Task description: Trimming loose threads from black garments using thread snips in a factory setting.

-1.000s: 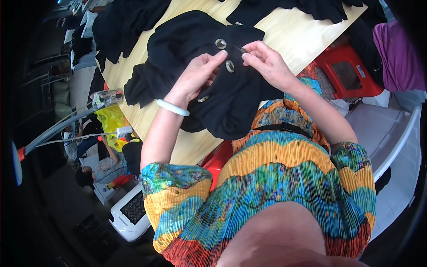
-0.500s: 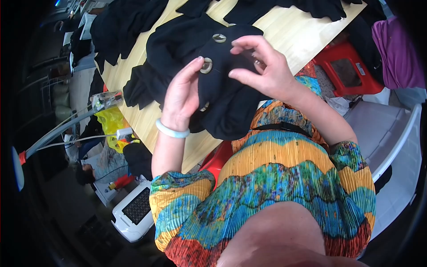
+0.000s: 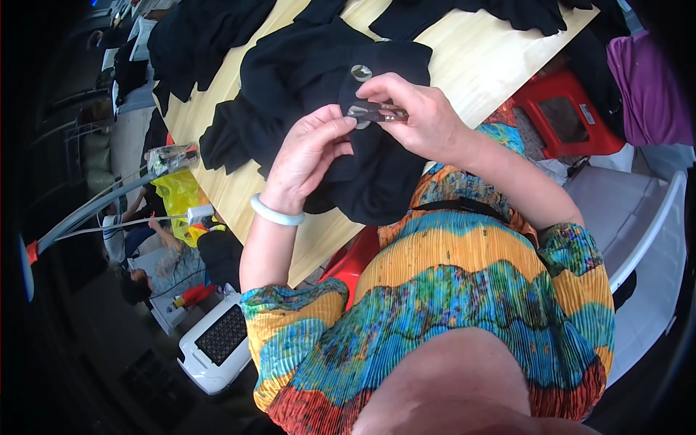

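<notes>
Nearest is the wearer's pleated dress (image 3: 449,254), banded in orange, blue, green and red, with bare forearms reaching over a table. The left hand (image 3: 308,152), with a pale bracelet (image 3: 278,211) around its wrist, has its thumb stretched toward the index finger, the thumb tip at the edge of a button (image 3: 361,125); the other fingers curl loosely below, and I cannot tell whether the tips pinch any cloth. The right hand (image 3: 431,123) grips a small pair of snips (image 3: 388,114), its index finger arched above them, their points directed at that button and partly covering it. The button is on a black garment (image 3: 290,80), bunched in folds on the light wooden table (image 3: 475,54), under both hands; another round button (image 3: 361,72) shows just beyond the right fingertips. To the right are a grey plastic bin (image 3: 609,210), a red stool (image 3: 540,94) and a purple cloth (image 3: 649,94). Off the table's left side hangs a yellow bag (image 3: 176,192), near another person (image 3: 174,274). More black clothes (image 3: 203,43) lie along the far part of the table.
</notes>
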Motion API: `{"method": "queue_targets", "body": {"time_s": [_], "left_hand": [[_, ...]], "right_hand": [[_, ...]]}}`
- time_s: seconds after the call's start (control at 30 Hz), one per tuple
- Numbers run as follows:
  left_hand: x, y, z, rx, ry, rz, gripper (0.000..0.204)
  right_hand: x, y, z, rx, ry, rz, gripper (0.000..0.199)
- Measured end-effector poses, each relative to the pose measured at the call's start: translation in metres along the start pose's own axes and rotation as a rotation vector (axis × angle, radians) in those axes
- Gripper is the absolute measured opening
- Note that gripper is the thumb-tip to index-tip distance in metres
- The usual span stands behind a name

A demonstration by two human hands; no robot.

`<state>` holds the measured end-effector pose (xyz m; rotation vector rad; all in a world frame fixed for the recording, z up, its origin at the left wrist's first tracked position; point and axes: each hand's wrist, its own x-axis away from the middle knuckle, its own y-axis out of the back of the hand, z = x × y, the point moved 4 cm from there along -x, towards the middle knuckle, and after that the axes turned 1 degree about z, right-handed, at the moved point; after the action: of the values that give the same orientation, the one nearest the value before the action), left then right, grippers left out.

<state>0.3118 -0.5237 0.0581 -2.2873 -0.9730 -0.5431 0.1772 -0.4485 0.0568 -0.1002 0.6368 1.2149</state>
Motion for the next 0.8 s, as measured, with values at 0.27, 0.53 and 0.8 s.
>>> {"method": "queue_targets", "body": {"time_s": [0.27,0.53,0.8], "left_hand": [[0.010,0.004,-0.003,0.044,-0.166,0.120,0.009],[0.011,-0.009,0.005,0.367,-0.409,0.078,0.025],[0.011,-0.012,0.005,0.312,-0.499,0.188,0.026]], "right_hand": [[-0.024,0.044,0.008,0.062,-0.064,-0.197,0.020],[0.010,0.024,0.034,-0.320,-0.277,0.037,0.018],[0.013,0.009,0.027,-0.279,-0.259,0.063,0.014]]}}
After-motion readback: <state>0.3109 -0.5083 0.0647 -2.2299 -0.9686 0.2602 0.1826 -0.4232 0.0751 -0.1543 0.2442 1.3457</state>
